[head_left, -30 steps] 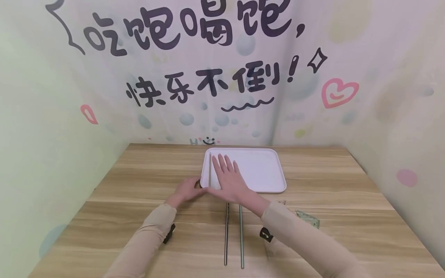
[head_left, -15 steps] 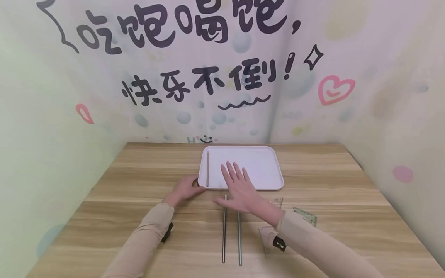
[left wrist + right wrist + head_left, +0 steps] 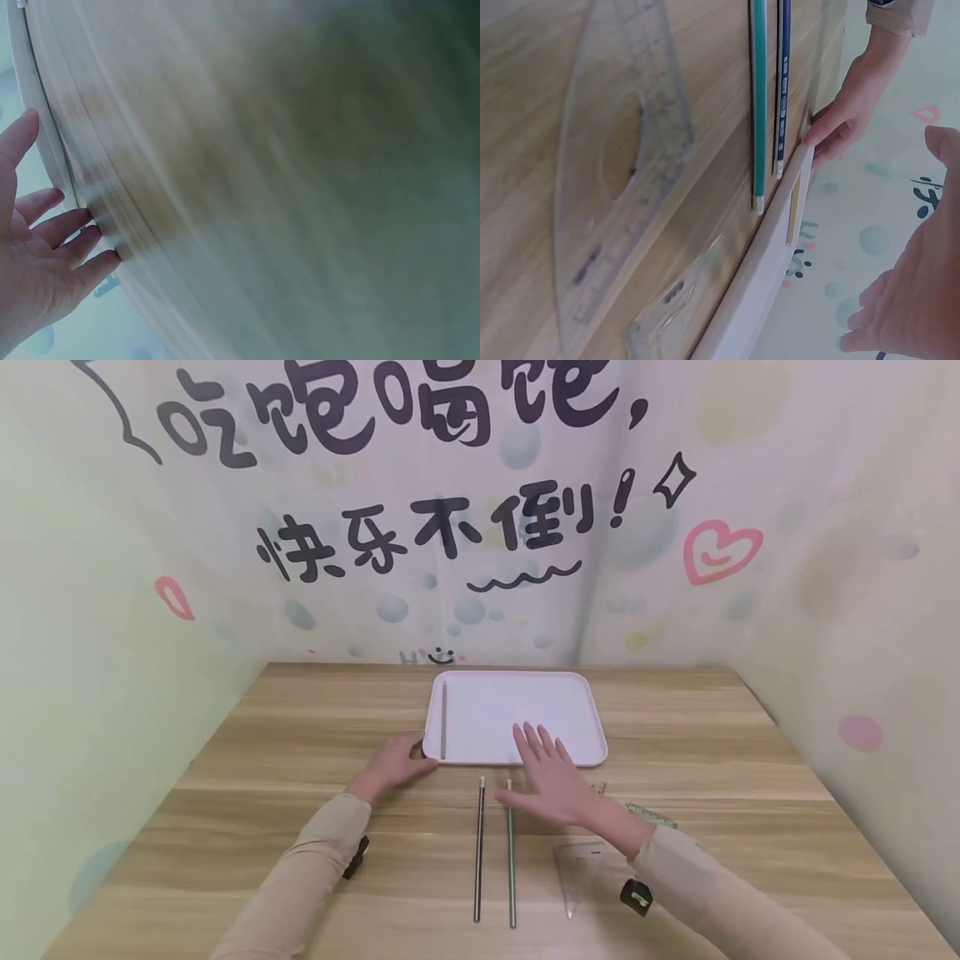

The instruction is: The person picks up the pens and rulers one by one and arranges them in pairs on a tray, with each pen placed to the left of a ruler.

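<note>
A white tray (image 3: pixel 525 718) lies at the back of the table with a brown pencil (image 3: pixel 444 718) along its left side. My left hand (image 3: pixel 393 764) grips the tray's near left corner, thumb at the front rim and fingers round the left side. My right hand (image 3: pixel 551 781) hovers with straight, spread fingers over the tray's front edge, holding nothing. Below it lies a green pencil (image 3: pixel 512 860), its white eraser end towards the tray. To the left of that lies a dark pencil (image 3: pixel 479 852), roughly parallel. In the right wrist view the right hand (image 3: pixel 915 292) shows only partly.
A clear triangle ruler (image 3: pixel 576 872) lies right of the pencils. Another clear, greenish ruler (image 3: pixel 652 816) is partly hidden by the right forearm. Black wrist cameras sit under both sleeves. A printed wall curtain (image 3: pixel 517 610) stands behind the table.
My right hand has moved right and towards me, away from the brown pencil in the tray, uncovering the other pencils' eraser ends. My left hand stays at the tray corner.
</note>
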`<state>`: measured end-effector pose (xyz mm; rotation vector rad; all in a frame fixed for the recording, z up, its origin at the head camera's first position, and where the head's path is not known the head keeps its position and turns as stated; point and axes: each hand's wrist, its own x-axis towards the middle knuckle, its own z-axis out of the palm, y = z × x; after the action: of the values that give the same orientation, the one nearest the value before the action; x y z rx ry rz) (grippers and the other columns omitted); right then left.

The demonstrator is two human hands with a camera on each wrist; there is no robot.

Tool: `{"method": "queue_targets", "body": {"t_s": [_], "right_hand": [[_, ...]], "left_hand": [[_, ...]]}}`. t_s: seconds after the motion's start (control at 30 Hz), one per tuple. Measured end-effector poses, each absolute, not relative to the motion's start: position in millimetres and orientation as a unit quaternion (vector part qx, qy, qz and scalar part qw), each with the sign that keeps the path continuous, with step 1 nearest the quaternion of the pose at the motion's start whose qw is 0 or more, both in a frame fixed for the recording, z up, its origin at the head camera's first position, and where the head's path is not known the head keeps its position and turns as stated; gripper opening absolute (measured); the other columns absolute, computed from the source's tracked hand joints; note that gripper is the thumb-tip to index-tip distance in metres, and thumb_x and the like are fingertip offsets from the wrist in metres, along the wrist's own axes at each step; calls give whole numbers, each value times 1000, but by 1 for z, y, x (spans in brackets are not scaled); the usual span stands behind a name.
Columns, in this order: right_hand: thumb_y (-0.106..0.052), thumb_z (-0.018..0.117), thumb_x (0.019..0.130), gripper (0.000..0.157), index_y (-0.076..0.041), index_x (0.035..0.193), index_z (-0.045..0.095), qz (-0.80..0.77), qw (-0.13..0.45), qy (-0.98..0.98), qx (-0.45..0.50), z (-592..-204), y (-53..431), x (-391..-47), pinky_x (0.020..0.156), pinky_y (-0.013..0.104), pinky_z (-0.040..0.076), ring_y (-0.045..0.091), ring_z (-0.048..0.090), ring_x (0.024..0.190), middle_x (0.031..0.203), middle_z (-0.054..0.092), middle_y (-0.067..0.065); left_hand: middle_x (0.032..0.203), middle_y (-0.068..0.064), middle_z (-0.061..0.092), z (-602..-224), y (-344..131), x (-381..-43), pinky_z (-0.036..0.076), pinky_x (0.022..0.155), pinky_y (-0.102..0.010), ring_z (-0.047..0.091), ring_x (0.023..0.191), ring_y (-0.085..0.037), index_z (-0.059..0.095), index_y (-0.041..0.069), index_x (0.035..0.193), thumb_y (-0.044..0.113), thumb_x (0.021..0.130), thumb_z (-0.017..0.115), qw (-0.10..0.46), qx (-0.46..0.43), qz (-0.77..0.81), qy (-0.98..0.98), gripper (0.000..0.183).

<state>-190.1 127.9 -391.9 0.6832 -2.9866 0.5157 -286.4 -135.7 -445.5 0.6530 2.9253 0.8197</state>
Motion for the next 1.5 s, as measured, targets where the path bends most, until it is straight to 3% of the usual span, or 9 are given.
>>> {"method": "queue_targets", "body": {"t_s": [0.2,0.53,0.83,1.27,1.5], "right_hand": [[-57,51,81,95,-1,144,8,169,13,-962,216,-394,143,-186,109,55,10,37,4,136,149,8,21],[-51,69,65,112,-2,145,7,171,-37,-945,275,-407,173,-183,105,60,16,42,8,135,148,10,24],[-52,68,68,109,5,142,10,187,-66,-941,275,-415,191,-180,107,56,16,47,16,131,145,17,28],[-42,74,64,98,7,137,30,192,-76,-944,256,-422,211,-178,101,53,32,41,34,124,138,33,27],[-38,76,63,83,11,124,46,184,-73,-945,259,-424,224,-185,96,54,36,43,42,115,126,44,29]], "left_hand": [[121,-16,57,-445,-136,-286,38,99,-45,50,114,-32,54,3,122,26,82,66,15,212,267,940,48],[121,-16,57,-445,-135,-286,38,99,-45,50,114,-32,54,3,122,25,82,66,13,214,266,940,47],[122,-17,56,-444,-135,-285,37,100,-44,50,115,-31,53,2,123,26,82,67,19,209,272,939,50],[123,-18,55,-445,-134,-284,37,100,-44,49,115,-32,52,1,123,27,82,66,18,208,264,942,50],[124,-18,54,-446,-136,-285,36,101,-45,48,117,-33,51,1,125,27,83,65,19,210,262,942,51]]}}
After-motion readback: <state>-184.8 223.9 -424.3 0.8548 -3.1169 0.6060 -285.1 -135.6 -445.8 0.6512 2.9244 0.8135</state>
